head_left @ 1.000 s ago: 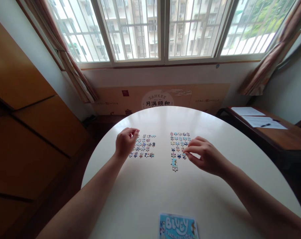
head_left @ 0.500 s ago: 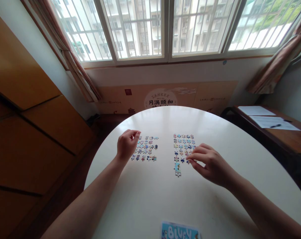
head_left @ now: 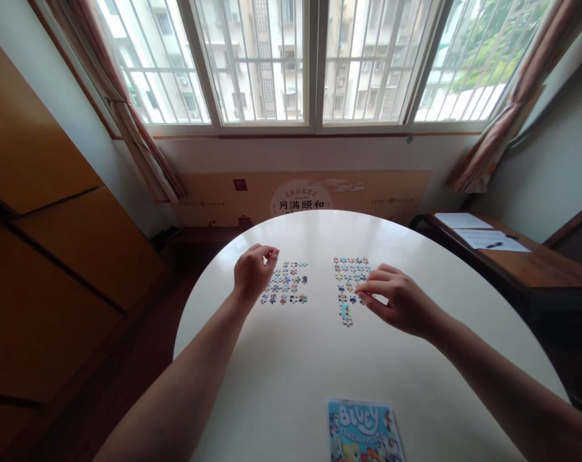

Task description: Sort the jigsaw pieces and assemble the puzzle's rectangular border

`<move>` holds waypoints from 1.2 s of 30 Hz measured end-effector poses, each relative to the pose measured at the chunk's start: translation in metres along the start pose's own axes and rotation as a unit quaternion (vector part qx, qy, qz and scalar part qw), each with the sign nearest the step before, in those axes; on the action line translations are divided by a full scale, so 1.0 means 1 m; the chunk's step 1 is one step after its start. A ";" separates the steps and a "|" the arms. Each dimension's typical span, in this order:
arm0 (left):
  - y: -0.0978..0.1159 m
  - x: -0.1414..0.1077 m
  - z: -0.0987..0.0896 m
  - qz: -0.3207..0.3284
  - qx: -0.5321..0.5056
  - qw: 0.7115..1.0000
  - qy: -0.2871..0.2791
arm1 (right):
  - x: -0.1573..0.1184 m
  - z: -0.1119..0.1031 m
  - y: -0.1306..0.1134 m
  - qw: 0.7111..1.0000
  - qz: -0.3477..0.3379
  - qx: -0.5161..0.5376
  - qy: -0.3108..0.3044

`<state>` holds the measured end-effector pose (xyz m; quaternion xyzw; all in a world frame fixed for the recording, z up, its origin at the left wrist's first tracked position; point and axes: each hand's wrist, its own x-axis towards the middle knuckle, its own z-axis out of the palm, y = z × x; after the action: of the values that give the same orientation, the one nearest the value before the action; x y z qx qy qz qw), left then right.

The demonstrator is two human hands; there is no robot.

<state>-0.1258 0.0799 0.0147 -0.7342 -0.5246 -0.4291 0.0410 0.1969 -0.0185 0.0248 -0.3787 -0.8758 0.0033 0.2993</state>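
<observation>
On the white round table [head_left: 271, 359] lie two groups of small jigsaw pieces in loose rows. Over the far left part of the left group [head_left: 285, 289] hovers my left hand [head_left: 256, 271], thumb and fingers pinched together; anything between them is too small to see. My right hand [head_left: 397, 298] is at the right side of the right group [head_left: 351, 273], its thumb and forefinger closed in a pinch above the lower rows, covering some pieces. Whether a piece sits in that pinch is not visible. A few joined pieces [head_left: 346, 315] form a short strip below the right group.
A blue Bluey picture box or card [head_left: 362, 431] lies at the table's near edge. To the right stands a wooden desk [head_left: 526, 263] with paper sheets [head_left: 490, 240] and a pen. A wooden cabinet [head_left: 69, 256] is at the left, barred windows [head_left: 262, 70] ahead.
The view has shifted slightly, so more of the Bluey picture shows. Both hands stay pinched over their groups, with only small movement. The joined strip looks the same.
</observation>
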 end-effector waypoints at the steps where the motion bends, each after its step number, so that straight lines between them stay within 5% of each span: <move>1: 0.000 0.001 -0.001 0.003 0.004 1.000 -0.002 | -0.001 0.000 -0.003 1.000 0.008 0.007 -0.005; 8: 0.000 0.008 -0.010 -0.002 0.031 0.999 -0.023 | -0.006 0.015 -0.003 0.992 0.097 0.068 0.032; 15: -0.002 0.012 -0.024 -0.076 0.136 0.966 -0.206 | -0.018 0.028 -0.008 0.986 0.105 0.107 0.069; 36: -0.004 0.003 -0.013 -0.113 0.141 0.943 -0.278 | -0.028 0.039 -0.004 0.974 0.121 0.137 0.132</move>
<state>-0.1362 0.0770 0.0230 -0.7468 -0.6499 -0.1314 -0.0517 0.1889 -0.0315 -0.0213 -0.4347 -0.7672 0.1091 0.4588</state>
